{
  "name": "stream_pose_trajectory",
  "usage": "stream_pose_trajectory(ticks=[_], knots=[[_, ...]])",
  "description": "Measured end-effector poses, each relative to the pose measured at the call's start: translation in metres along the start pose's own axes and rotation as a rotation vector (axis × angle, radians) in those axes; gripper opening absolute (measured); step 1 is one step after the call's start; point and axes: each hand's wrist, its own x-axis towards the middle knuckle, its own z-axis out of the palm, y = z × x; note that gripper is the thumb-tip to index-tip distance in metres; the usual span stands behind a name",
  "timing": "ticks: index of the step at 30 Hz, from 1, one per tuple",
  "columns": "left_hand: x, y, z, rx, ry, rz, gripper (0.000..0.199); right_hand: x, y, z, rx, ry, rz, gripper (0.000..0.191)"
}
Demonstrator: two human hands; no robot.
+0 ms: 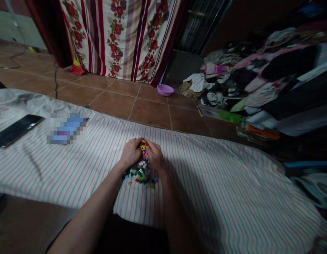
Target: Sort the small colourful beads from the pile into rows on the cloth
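Observation:
Both hands meet over a heap of tiny coloured toy bricks (142,171) on a striped cloth. My left hand (131,152) is closed, fingertips curled against a small yellow piece of toy bricks (142,145) with dark and red bits. From the other side, my right hand (154,154) pinches the same piece. Its exact shape is partly hidden by the fingers. Pink, white, green, blue and red bricks spread out below and between the wrists.
The striped cloth (218,183) covers a long surface in front of me. A dark phone (18,129) and a blurred-out blue item (67,129) lie at left. Beyond are a tiled floor, a purple basin (165,90), a floral curtain (121,38) and piled clothes (248,74).

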Motion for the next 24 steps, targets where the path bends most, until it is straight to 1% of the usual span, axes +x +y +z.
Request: stream_pose_trajectory(ticks=[5, 9, 15, 17, 20, 22, 24], knots=[[-0.006, -0.002, -0.001, -0.178, 0.028, 0.003, 0.056, -0.005, -0.004, -0.01, 0.16, -0.017, 0.086, 0.041], [-0.016, 0.004, -0.01, -0.215, -0.011, 0.021, 0.055, -0.011, -0.01, -0.011, 0.196, -0.05, 0.072, 0.038], [-0.03, 0.016, -0.033, -0.141, -0.109, 0.08, 0.059, -0.019, -0.023, -0.024, 0.202, -0.144, 0.028, 0.042], [-0.035, 0.017, -0.04, -0.096, -0.124, 0.095, 0.059, -0.023, -0.027, -0.029, 0.198, -0.169, 0.019, 0.046], [-0.043, 0.014, -0.046, -0.047, -0.13, 0.124, 0.055, -0.031, -0.029, -0.032, 0.141, -0.173, 0.0, 0.049], [-0.049, 0.009, -0.049, -0.028, -0.127, 0.148, 0.052, -0.038, -0.028, -0.032, 0.067, -0.153, -0.056, 0.048], [-0.056, 0.004, -0.051, -0.01, -0.119, 0.2, 0.047, -0.044, -0.027, -0.033, -0.007, -0.122, -0.157, 0.044]])
